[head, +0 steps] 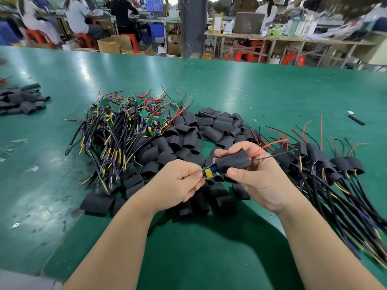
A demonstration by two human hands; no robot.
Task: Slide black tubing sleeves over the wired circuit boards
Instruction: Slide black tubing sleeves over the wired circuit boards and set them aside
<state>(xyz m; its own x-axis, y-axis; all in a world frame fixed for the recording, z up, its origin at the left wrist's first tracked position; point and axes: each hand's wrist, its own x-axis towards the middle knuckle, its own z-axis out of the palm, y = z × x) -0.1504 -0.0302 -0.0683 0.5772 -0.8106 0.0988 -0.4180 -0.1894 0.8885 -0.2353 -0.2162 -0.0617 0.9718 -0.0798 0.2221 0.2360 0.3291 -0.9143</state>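
An electronics assembly workshop: long green table, workers seated on red stools at cluttered benches.

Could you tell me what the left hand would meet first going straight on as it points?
Likely the black sleeve gripped by the right hand; the circuit board pinched by the left hand sits at its mouth.

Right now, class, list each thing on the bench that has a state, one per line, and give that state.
circuit board: one end exposed.
held sleeve: partly over the circuit board.
left hand: pinches the circuit board.
right hand: grips the held sleeve.
wired boards pile: unsleeved.
loose sleeves: empty.
right-side bundle: sleeved.
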